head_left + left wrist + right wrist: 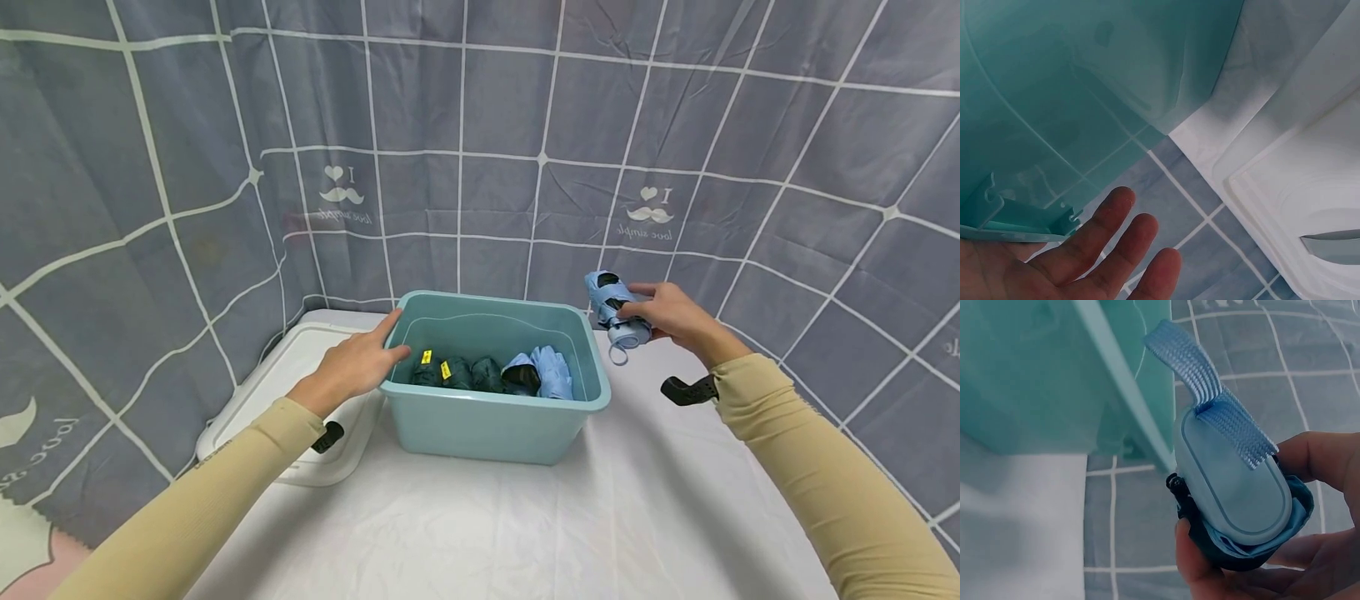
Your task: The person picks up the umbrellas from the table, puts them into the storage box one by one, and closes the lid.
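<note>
A teal plastic bin (pixel 480 427) stands on the white-covered table, with several compact folded umbrellas lying in a row inside. Dark green ones (pixel 457 373) are on the left, two showing yellow tags; light blue ones (pixel 553 373) lie at the right end. My left hand (pixel 356 367) rests at the bin's left rim, its fingers fairly straight outside the wall in the left wrist view. Beyond the right rim, my right hand (pixel 671 317) grips a light blue folded umbrella (pixel 609 300) with black patches. Its pale oval handle end (pixel 1238 481) and woven wrist strap (pixel 1188 362) face the right wrist camera.
A white lid (pixel 315 462) lies on the table left of the bin, partly under my left forearm. White cloth (pixel 480 525) covers the tabletop. Grey curtains with white grid lines (pixel 502 108) hang behind and at both sides.
</note>
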`<state>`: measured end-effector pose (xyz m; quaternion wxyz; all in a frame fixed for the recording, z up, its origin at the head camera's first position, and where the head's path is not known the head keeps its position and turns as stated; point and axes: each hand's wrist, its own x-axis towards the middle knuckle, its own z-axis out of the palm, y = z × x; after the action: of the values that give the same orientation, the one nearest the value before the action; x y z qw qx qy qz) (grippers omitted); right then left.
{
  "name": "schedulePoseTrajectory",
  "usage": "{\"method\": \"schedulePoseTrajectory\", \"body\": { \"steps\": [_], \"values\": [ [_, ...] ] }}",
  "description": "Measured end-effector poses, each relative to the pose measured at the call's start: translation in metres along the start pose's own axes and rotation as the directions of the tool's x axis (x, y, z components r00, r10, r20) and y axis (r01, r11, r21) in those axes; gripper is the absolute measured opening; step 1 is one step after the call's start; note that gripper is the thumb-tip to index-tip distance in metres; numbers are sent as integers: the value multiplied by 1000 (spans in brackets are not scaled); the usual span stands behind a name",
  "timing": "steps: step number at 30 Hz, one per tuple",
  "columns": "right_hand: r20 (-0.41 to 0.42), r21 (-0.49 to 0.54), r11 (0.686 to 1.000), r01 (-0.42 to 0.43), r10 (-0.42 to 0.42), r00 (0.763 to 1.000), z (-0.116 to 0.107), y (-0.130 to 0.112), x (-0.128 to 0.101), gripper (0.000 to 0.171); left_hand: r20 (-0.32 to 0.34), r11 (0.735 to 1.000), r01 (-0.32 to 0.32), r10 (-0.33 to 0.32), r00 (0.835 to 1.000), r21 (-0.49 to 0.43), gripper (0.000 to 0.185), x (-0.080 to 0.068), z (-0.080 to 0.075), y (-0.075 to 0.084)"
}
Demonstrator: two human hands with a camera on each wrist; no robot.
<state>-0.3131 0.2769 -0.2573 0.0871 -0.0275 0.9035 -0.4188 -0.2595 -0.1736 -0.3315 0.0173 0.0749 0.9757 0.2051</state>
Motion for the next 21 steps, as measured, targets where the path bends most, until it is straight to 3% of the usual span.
{"method": "schedulePoseTrajectory", "body": {
  "steps": [8,21],
  "values": [
    [47,-27,1000,12,-11,999,8,-18,-9,79,-11,1000,-8,8,1000,-1,77,1,1,-1],
    [204,-42,998,53,-44,978,32,-51,-18,77,2,1000,2,-3,1000,4,76,1,0,-1]
  ]
}}
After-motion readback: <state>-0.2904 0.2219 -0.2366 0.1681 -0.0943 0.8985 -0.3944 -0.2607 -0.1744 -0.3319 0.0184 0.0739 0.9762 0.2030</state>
